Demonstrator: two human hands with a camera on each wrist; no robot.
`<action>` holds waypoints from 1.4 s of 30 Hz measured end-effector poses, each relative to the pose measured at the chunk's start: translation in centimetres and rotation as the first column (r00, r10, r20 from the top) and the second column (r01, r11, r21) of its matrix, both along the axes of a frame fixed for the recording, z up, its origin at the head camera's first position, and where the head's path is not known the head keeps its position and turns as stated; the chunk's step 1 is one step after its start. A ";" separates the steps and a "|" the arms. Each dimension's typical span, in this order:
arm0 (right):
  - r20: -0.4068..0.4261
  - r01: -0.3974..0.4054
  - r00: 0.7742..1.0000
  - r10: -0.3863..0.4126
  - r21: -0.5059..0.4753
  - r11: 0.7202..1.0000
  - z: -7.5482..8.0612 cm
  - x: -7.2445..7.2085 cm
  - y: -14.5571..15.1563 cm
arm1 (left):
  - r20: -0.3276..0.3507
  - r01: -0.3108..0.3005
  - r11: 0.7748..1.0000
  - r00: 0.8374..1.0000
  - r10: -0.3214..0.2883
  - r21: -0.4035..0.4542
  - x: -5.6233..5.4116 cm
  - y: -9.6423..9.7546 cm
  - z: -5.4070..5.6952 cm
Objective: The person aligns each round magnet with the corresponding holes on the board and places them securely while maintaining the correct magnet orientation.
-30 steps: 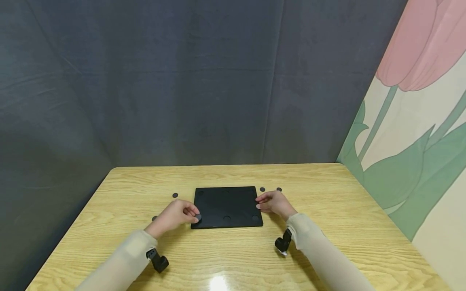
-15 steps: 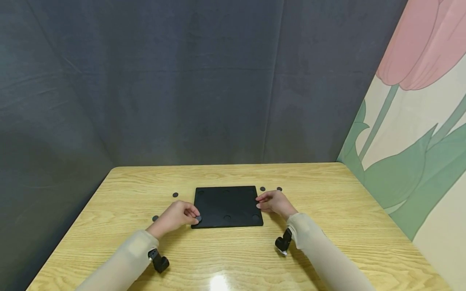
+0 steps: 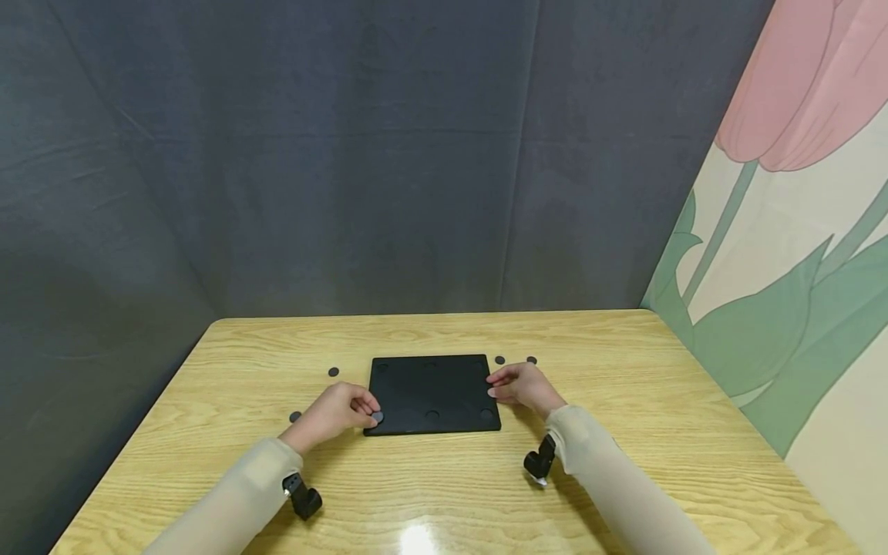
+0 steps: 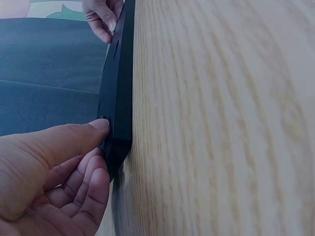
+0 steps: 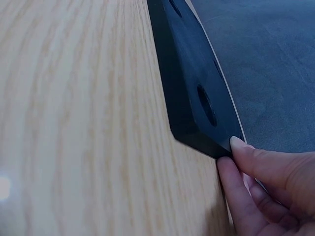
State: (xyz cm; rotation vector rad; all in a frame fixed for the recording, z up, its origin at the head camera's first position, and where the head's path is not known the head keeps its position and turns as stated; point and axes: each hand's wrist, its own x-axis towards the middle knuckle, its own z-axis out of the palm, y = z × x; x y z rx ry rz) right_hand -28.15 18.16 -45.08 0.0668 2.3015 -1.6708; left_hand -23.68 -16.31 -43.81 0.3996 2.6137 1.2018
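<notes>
A black rectangular board (image 3: pixel 430 389) with shallow round recesses along its edges lies flat on the table. At its near left corner my left hand (image 3: pixel 333 412) pinches a small dark grey disc (image 3: pixel 378 416) between thumb and fingers, over the corner recess. In the left wrist view the thumb mostly hides the disc. My right hand (image 3: pixel 525 388) grips the board's right edge, thumb on top and fingers against the side. An uncovered recess (image 5: pixel 206 105) shows near that hand in the right wrist view.
Two loose discs lie left of the board, one farther back (image 3: pixel 334 371) and one beside the left wrist (image 3: pixel 294 417). Two more, an inner disc (image 3: pixel 500 360) and an outer disc (image 3: pixel 532 360), lie behind my right hand. A dark curtain (image 3: pixel 361 154) hangs beyond the wooden table (image 3: pixel 444 493).
</notes>
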 end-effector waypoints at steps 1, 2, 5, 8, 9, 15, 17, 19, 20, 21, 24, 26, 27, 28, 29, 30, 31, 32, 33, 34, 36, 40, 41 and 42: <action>0.001 -0.003 1.000 0.003 -0.001 1.000 0.0 0.0 0.0 | 0.001 0.000 1.000 1.000 0.000 0.001 0.0 0.0 0.0; 0.003 -0.003 1.000 0.003 -0.004 1.000 0.0 0.0 0.0 | 0.002 0.000 1.000 1.000 0.000 0.001 0.0 0.0 0.0; 0.007 -0.006 1.000 0.006 -0.007 1.000 0.0 0.0 0.0 | 0.005 0.000 1.000 1.000 0.000 0.004 0.0 0.0 0.0; 0.006 -0.004 1.000 0.004 -0.006 1.000 -0.1 0.0 0.0 | 0.005 0.002 1.000 1.000 -0.002 0.003 0.0 0.0 0.0; 0.006 -0.002 1.000 0.002 -0.005 1.000 -0.1 0.0 0.0 | 0.007 0.002 1.000 1.000 -0.002 0.004 0.0 0.0 0.0; 0.004 0.010 1.000 -0.010 0.001 1.000 -0.1 0.1 -0.1 | 0.018 0.001 1.000 1.000 -0.001 0.007 0.0 0.0 -0.1; 0.000 0.001 1.000 -0.001 0.009 1.000 -0.1 0.1 -0.1 | 0.016 -0.001 1.000 1.000 0.001 0.005 0.0 0.0 -0.1; -0.001 0.001 1.000 -0.001 0.013 1.000 -0.1 0.1 0.0 | 0.014 -0.002 1.000 1.000 0.002 0.003 0.0 0.0 -0.1; 0.002 0.003 1.000 -0.003 0.014 1.000 0.0 0.1 0.0 | 0.013 -0.003 1.000 1.000 0.003 0.002 0.0 0.0 0.0; -0.002 -0.002 1.000 0.002 0.020 1.000 0.0 0.1 0.0 | 0.011 -0.003 1.000 1.000 0.003 0.001 0.0 0.0 0.0; 0.007 0.012 1.000 -0.012 0.015 1.000 0.0 0.1 -0.1 | 0.009 -0.006 1.000 1.000 0.006 -0.001 0.0 0.1 0.0; 0.006 0.010 1.000 -0.010 0.017 1.000 0.0 0.1 -0.1 | 0.008 -0.008 1.000 1.000 0.008 -0.003 0.0 0.1 0.0; 0.007 0.014 1.000 -0.014 0.015 1.000 0.0 0.1 -0.1 | 0.008 -0.008 1.000 1.000 0.009 -0.003 0.0 0.1 0.0; 0.010 0.020 1.000 -0.020 0.011 1.000 0.0 0.1 -0.1 | 0.008 -0.009 1.000 1.000 0.009 -0.004 0.0 0.1 0.0; 0.008 0.019 1.000 -0.020 0.013 1.000 0.0 0.1 -0.1 | 0.007 -0.009 1.000 1.000 0.009 -0.004 0.0 0.2 0.0; 0.005 0.019 1.000 -0.019 0.015 1.000 0.0 0.1 -0.1 | 0.006 -0.009 1.000 1.000 0.009 -0.006 0.0 0.2 0.0; 0.002 0.017 1.000 -0.017 0.016 1.000 0.0 0.1 -0.1 | 0.005 -0.009 1.000 1.000 0.009 -0.007 0.0 0.2 0.0; 0.004 0.020 1.000 -0.020 0.015 1.000 0.0 0.0 -0.1 | 0.005 -0.010 1.000 1.000 0.010 -0.008 0.0 0.2 0.0; 0.001 0.018 1.000 -0.018 0.016 1.000 -0.1 0.0 0.0 | 0.005 -0.010 1.000 1.000 0.010 -0.007 0.0 0.2 0.0; 0.000 0.017 1.000 -0.017 0.017 1.000 -0.1 0.0 0.0 | 0.005 -0.010 1.000 1.000 0.010 -0.007 0.0 0.2 0.0; -0.001 0.016 1.000 -0.016 0.017 1.000 -0.1 0.0 0.0 | 0.008 -0.011 1.000 1.000 0.011 -0.006 0.0 0.1 0.0; 0.004 0.017 1.000 -0.017 0.017 1.000 -0.1 0.0 0.0 | 0.015 -0.013 1.000 1.000 0.013 -0.005 0.0 0.1 0.0; 0.004 0.019 1.000 -0.019 0.015 1.000 0.0 0.0 0.0 | 0.016 -0.014 1.000 1.000 0.014 -0.005 0.0 0.1 0.0; 0.003 0.015 1.000 -0.015 0.015 1.000 0.0 0.0 0.0 | 0.018 -0.013 1.000 1.000 0.013 -0.004 0.0 0.1 -0.1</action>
